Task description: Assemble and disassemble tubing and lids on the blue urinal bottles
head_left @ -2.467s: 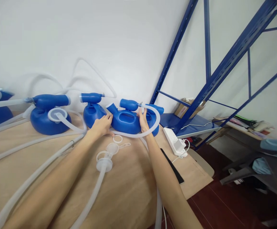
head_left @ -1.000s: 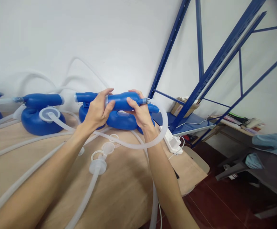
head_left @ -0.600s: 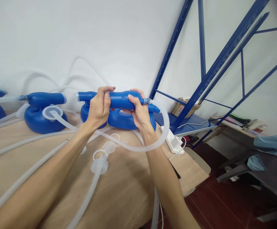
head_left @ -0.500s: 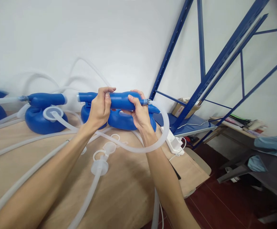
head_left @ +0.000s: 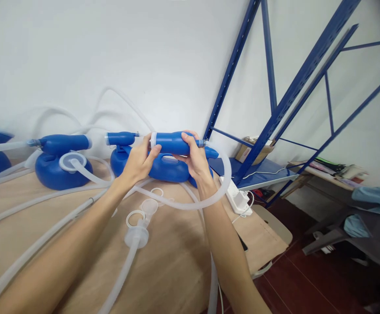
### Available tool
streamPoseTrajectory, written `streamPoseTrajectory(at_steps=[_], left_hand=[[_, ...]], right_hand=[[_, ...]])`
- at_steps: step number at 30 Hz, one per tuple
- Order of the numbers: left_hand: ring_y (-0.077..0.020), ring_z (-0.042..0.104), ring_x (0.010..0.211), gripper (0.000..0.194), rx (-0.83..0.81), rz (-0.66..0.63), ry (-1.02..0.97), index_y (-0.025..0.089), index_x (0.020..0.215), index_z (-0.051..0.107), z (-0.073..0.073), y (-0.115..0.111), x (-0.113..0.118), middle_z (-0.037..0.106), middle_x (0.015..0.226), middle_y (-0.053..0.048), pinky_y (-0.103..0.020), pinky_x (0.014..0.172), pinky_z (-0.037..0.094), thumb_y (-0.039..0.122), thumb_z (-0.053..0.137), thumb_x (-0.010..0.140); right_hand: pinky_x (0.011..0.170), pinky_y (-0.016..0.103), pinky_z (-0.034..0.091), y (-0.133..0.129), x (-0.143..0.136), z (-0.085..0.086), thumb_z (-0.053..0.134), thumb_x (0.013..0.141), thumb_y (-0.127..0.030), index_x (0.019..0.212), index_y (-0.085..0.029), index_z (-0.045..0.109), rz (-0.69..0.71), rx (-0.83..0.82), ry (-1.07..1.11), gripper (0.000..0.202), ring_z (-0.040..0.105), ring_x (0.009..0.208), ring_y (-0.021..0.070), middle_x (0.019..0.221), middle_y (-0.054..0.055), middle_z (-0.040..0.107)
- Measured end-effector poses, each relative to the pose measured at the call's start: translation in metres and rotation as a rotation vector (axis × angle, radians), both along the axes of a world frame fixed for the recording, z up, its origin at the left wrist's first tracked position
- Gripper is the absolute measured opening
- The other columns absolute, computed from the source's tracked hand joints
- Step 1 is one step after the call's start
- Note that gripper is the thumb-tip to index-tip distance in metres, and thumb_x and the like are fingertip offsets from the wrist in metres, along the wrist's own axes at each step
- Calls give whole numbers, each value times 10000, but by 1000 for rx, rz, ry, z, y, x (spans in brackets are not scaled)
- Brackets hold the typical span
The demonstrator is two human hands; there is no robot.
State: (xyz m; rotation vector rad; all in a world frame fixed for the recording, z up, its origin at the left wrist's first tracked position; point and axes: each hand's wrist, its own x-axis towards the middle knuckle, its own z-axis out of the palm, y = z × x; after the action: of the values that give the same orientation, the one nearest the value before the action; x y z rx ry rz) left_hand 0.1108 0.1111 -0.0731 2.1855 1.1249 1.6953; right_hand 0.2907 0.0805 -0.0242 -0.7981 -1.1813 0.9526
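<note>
My right hand (head_left: 194, 155) is wrapped round a blue plastic funnel tube (head_left: 172, 143), held level above the bottles. My left hand (head_left: 141, 159) grips its left end, thumb at the white rim (head_left: 153, 139); the other fingers are mostly hidden behind it. From the tube's narrow right end, at a metal clamp (head_left: 204, 142), a clear ribbed hose (head_left: 227, 170) loops down and back left across my right forearm. Behind and below my hands stand blue plastic bottles (head_left: 169, 169). Another blue funnel tube (head_left: 121, 138) rests on a bottle left of my left hand.
On the wooden table (head_left: 176, 244) lie several clear hoses and a translucent cap with a ring (head_left: 136, 235). At left stands a blue bottle (head_left: 54, 172) with a white lid. A white power strip (head_left: 238, 200), phone (head_left: 243, 244) and blue metal rack (head_left: 265, 144) are at right.
My left hand has slid from round the tube's body to its left end, uncovering the white rim. My right hand keeps its hold, and the view has shifted slightly.
</note>
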Motion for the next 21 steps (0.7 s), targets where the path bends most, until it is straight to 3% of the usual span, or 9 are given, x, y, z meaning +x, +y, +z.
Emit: streamPoseTrajectory(at_steps=[5, 8, 16, 21], left_hand=[[-257, 715, 737, 768, 161, 151, -105, 104, 1312, 631, -1, -10, 5, 740, 813, -85, -350, 708, 516, 684, 207, 1041], [-237, 670, 645, 744, 189, 231, -142, 129, 1231, 670, 1, -17, 5, 678, 666, -48, -340, 659, 478, 660, 181, 1048], [-233, 690, 636, 598, 128, 174, -146, 190, 1134, 698, 3, -24, -1, 659, 604, -23, -348, 671, 496, 579, 249, 1063], [-232, 722, 795, 699, 83, 161, -247, 174, 1114, 741, -4, -16, -4, 708, 721, -47, -367, 788, 544, 613, 199, 1075]], right_hand=[[918, 358, 593, -6, -8, -4, 735, 814, -487, 1008, -271, 692, -75, 276, -137, 293, 659, 969, 195, 991, -17, 678], [906, 348, 567, -6, -19, -9, 679, 862, -481, 970, -251, 681, -115, 359, -144, 254, 648, 909, 188, 941, -16, 678], [943, 390, 577, -7, -22, -9, 668, 860, -483, 954, -244, 679, -47, 264, -111, 257, 640, 940, 215, 900, -12, 649], [969, 395, 593, -11, -21, -5, 631, 847, -507, 932, -258, 674, -28, 171, -44, 267, 655, 1059, 246, 944, 2, 678]])
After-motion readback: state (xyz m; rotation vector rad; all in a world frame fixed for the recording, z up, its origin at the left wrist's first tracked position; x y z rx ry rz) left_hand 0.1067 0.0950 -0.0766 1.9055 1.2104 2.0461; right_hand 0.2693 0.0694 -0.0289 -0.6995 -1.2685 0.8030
